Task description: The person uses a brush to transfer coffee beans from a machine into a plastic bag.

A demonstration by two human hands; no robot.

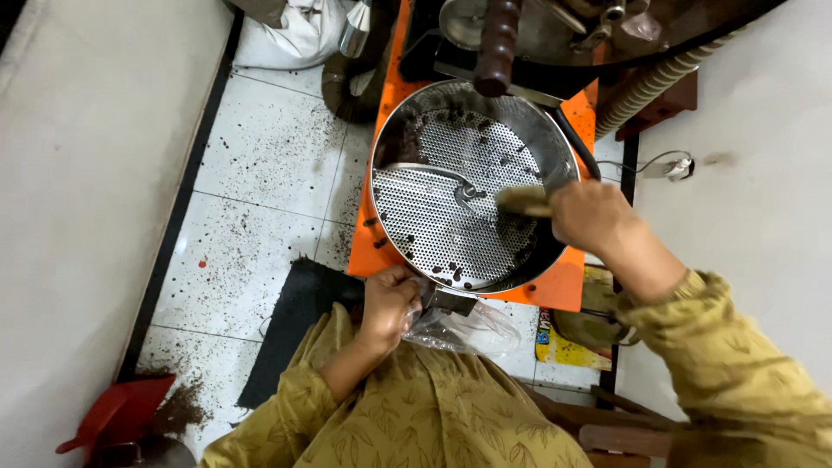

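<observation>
A round steel tray (394, 143) with a perforated floor sits on an orange machine base (555, 286). A few dark beans (451, 270) lie scattered on the perforated floor, and a curved metal stirring arm (425, 169) crosses it. My right hand (589, 212) is closed on a small brush (523, 200) whose bristles rest on the tray's right side. My left hand (387, 299) grips a clear plastic bag (464, 328) held against a metal chute (449, 301) at the tray's near rim.
White floor tiles (260, 165) at left are speckled with dark grit. A black mat (290, 325) lies below the base. A red dustpan (117, 416) with brown dust sits at bottom left. A ribbed hose (650, 87) and a dark handle (496, 48) stand behind the tray.
</observation>
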